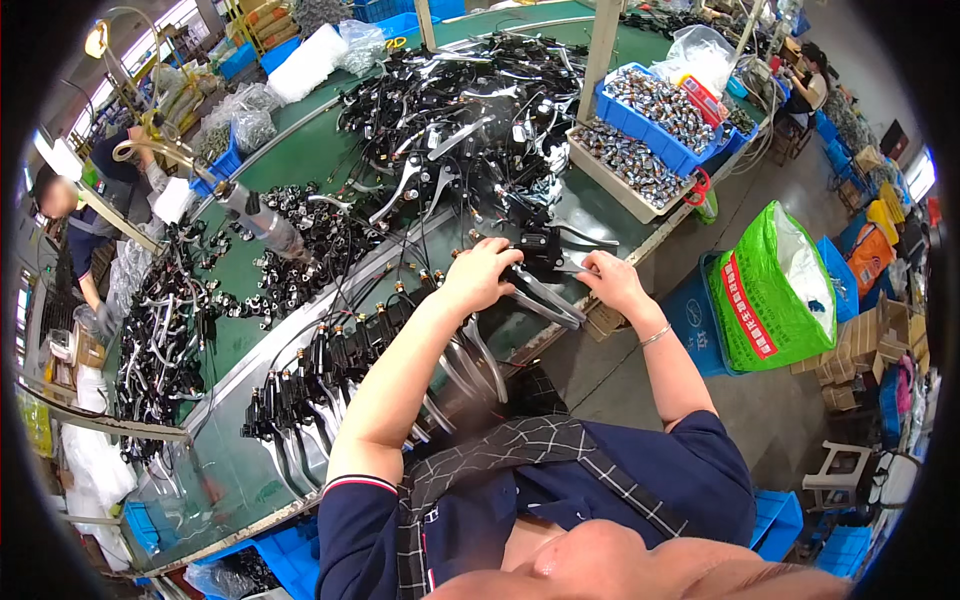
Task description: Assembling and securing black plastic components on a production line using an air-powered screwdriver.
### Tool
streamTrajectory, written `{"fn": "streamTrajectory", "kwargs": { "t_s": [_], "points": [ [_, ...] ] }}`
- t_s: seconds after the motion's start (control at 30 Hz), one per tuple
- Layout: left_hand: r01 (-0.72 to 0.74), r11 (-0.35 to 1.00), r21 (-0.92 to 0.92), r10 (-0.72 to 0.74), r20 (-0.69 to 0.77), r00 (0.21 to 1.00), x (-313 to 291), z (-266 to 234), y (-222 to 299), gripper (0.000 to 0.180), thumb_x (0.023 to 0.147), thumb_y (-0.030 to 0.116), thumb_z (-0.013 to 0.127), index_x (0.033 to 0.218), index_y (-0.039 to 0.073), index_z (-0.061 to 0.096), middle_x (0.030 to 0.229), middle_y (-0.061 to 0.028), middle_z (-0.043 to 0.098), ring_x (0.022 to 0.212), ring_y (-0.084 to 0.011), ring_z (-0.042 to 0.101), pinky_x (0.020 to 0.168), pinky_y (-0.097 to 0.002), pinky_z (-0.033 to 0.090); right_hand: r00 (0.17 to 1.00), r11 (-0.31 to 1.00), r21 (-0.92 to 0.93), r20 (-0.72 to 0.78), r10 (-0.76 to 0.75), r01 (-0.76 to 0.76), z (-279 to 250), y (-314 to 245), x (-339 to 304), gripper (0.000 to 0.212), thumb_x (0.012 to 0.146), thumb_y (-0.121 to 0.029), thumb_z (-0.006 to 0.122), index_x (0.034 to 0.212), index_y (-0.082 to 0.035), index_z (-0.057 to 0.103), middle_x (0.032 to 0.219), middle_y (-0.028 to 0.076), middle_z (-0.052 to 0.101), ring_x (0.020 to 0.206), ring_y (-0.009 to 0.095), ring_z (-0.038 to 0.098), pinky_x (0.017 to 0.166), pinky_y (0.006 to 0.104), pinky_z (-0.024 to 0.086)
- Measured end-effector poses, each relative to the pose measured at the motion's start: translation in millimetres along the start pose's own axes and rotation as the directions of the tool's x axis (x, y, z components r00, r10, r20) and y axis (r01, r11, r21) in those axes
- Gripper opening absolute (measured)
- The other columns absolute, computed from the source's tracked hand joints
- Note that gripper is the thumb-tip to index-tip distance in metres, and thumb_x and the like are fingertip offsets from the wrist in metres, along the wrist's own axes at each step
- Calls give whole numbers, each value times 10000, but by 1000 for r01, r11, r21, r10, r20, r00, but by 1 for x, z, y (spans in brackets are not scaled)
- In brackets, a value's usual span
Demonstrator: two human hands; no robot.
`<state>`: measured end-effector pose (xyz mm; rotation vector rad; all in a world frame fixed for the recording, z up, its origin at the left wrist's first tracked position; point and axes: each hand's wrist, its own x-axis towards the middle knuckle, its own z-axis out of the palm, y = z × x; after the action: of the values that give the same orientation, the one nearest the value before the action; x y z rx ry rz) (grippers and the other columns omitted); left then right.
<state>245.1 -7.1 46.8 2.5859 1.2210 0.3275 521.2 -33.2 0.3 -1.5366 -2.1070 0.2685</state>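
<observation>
My left hand (478, 274) is closed, its fingertips against the black body of a brake lever (540, 241) at the right end of the bench. My right hand (616, 284) pinches the silver blade of that lever between thumb and fingers; a bracelet is on the wrist. To the left of my hands, a row of brake levers (350, 360) lies side by side, black bodies away from me and silver blades toward me. Part of this row is hidden under my left forearm.
A large heap of brake levers (440, 110) covers the far bench. Small metal parts fill a blue bin (640, 125) and a beige tray (620, 170). A power driver (262, 215) hangs on the left. A green bag (775, 290) stands right; a co-worker (85, 235) works at far left.
</observation>
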Motion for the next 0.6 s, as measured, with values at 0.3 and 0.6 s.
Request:
{"fn": "streamTrajectory", "kwargs": {
  "t_s": [0.3, 0.6],
  "points": [
    [-2, 987, -162, -4, -37, 999, 2, -5, -3, 708, 675, 171, 777, 1295, 129, 436, 1299, -112, 482, 1220, -294, 447, 979, -394, 412, 951, 950, -292, -309, 13, -107, -26, -30, -15, 175, 750, -207, 694, 869, -136, 586, 809, 36, 566, 740, 238, 612, 590, 355, 492],
    [-21, 899, -438, -6, -61, 998, -35, -34, -48, 700, 742, 107, 665, 1371, 62, 362, 1360, -149, 412, 1289, -254, 380, 1060, -340, 316, 959, 987, -133, -253, -126, 94, 44, -55, 9, 259, 761, -158, 674, 1005, -88, 621, 892, 82, 587, 864, 267, 587, 726, 380, 491]
  ]
}}
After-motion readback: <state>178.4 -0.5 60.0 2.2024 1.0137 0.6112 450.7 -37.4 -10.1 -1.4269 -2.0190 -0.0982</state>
